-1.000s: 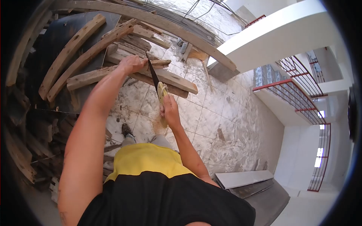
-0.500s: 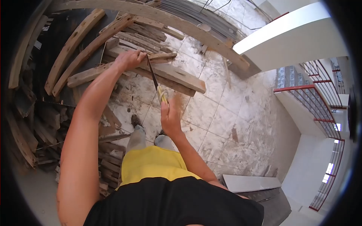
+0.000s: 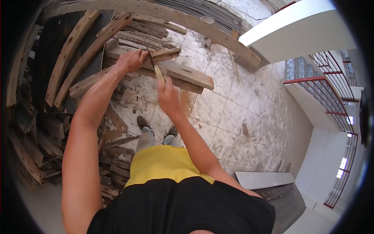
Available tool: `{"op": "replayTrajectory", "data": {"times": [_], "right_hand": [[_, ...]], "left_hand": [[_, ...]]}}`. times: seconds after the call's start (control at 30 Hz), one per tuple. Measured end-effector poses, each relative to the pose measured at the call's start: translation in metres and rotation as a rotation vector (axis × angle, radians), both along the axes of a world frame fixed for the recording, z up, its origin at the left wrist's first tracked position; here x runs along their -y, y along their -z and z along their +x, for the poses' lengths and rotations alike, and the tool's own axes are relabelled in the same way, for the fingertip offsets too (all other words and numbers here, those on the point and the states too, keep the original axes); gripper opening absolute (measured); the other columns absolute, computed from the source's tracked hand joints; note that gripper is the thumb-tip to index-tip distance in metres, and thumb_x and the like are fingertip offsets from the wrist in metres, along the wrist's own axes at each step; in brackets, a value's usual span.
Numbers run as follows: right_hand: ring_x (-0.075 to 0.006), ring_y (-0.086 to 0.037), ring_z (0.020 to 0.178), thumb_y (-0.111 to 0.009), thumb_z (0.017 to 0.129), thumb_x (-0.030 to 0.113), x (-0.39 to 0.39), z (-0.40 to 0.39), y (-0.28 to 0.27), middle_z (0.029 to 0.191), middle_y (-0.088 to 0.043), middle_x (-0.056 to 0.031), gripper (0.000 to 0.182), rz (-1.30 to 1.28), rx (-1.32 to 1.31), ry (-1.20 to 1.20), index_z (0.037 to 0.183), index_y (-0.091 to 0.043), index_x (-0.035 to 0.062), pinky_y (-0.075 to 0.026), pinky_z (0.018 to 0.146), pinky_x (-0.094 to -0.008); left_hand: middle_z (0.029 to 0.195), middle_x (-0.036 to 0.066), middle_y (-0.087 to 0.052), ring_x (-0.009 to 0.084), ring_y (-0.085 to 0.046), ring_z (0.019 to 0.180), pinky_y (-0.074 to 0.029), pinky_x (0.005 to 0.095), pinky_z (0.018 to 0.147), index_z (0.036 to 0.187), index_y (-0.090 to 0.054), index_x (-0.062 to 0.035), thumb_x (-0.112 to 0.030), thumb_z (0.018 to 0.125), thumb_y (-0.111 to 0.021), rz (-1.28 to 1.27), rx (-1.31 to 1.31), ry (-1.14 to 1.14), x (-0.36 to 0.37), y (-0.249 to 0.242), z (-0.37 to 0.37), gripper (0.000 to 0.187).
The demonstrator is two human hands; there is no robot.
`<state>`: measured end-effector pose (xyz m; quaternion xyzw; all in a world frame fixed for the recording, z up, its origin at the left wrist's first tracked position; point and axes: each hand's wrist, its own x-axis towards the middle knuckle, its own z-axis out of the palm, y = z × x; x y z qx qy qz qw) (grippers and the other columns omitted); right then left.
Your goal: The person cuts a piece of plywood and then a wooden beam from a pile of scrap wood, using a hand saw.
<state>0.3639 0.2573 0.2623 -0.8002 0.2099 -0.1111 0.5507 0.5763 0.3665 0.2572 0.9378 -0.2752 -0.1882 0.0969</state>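
Note:
My right hand (image 3: 168,95) is closed round the pale yellowish handle (image 3: 158,73) of a handsaw. Its narrow dark blade (image 3: 151,58) points up and away, crossing a thin length of old wood (image 3: 169,52). Just left of the blade, my left hand (image 3: 132,61) grips that wood with curled fingers and presses it on the timbers beneath. Below it lies a thick squared beam (image 3: 187,75), its cut end to the right. My fingers hide part of the wood.
Long timbers (image 3: 72,54) and a stack of broken wood (image 3: 43,136) stand on the left. A long beam (image 3: 175,23) crosses the far side. The dusty tiled floor (image 3: 218,117) spreads right, towards red stair railings (image 3: 331,82). Flat panels (image 3: 265,180) lie at lower right.
My right hand has pushed the saw forward and slightly left, so its handle is closer to the wood. The left hand keeps its hold. The view has shifted slightly.

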Motion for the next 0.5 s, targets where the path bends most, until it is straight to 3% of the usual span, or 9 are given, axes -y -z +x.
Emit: {"op": "replayTrajectory", "data": {"times": [0.1,0.23,0.3,0.33,0.37,0.47,0.5], "right_hand": [[-0.0551,-0.058,0.079,-0.047,0.103,0.032,-0.009,0.03,0.014,0.076,-0.06,-0.0328,0.03,-0.117,0.059,0.006,0.103,-0.047,0.0025,-0.043,0.062,-0.0586],[-0.0557,-0.058,0.078,-0.047,0.103,0.034,-0.006,0.015,0.01,0.075,-0.06,-0.0326,0.031,-0.066,0.047,0.016,0.1,-0.047,0.0026,-0.043,0.061,-0.0591],[-0.0527,-0.06,0.079,-0.046,0.104,0.035,-0.005,0.005,-0.004,0.075,-0.061,-0.0292,0.033,-0.098,-0.014,0.039,0.097,-0.051,0.0032,-0.044,0.063,-0.054],[-0.0527,-0.06,0.079,-0.046,0.104,0.035,-0.005,0.003,-0.005,0.075,-0.061,-0.0292,0.033,-0.105,-0.003,0.034,0.097,-0.051,0.0032,-0.044,0.063,-0.054],[-0.0538,-0.059,0.08,-0.047,0.103,0.035,-0.004,0.003,-0.004,0.077,-0.061,-0.0304,0.033,-0.09,0.02,0.038,0.098,-0.049,0.0027,-0.044,0.063,-0.0554],[-0.0549,-0.058,0.081,-0.047,0.103,0.035,-0.006,0.001,0.009,0.079,-0.062,-0.0315,0.033,-0.044,0.044,0.05,0.098,-0.048,0.0023,-0.045,0.063,-0.0568],[-0.0548,-0.058,0.082,-0.047,0.103,0.035,-0.006,0.005,0.013,0.079,-0.062,-0.0313,0.033,-0.023,0.058,0.049,0.099,-0.048,0.0023,-0.045,0.064,-0.0568]], "left_hand": [[0.112,0.028,-0.064,0.046,-0.057,0.111,-0.045,0.0552,0.09,0.115,-0.057,-0.0048,-0.057,0.103,-0.028,-0.066,-0.01,-0.063,-0.001,0.01,0.007,0.061],[0.107,0.031,-0.064,0.048,-0.058,0.106,-0.045,0.0553,0.089,0.116,-0.055,-0.0027,-0.057,0.102,-0.03,-0.096,0.035,0.029,-0.01,0.003,-0.002,0.061],[0.105,0.033,-0.063,0.0492,-0.059,0.105,-0.045,0.0543,0.09,0.12,-0.053,0.001,-0.057,0.1,-0.033,-0.046,-0.074,0.155,-0.009,-0.01,-0.006,0.065],[0.106,0.033,-0.064,0.0475,-0.059,0.107,-0.047,0.0511,0.091,0.128,-0.048,0.0044,-0.056,0.091,-0.052,-0.022,-0.1,0.139,-0.009,-0.005,-0.004,0.071],[0.106,0.033,-0.064,0.0475,-0.059,0.107,-0.047,0.0511,0.091,0.128,-0.048,0.0044,-0.056,0.091,-0.052,-0.027,-0.088,0.137,-0.008,-0.013,-0.001,0.071],[0.104,0.026,-0.068,0.0413,-0.064,0.107,-0.053,0.0451,0.089,0.126,-0.047,0.0034,-0.033,0.068,-0.081,0.102,0.074,0.272,-0.004,-0.021,0.001,0.076],[0.104,0.026,-0.068,0.0413,-0.064,0.107,-0.053,0.0451,0.089,0.126,-0.047,0.0034,-0.033,0.068,-0.081,0.106,0.072,0.279,-0.002,-0.02,0.0,0.076]]}}
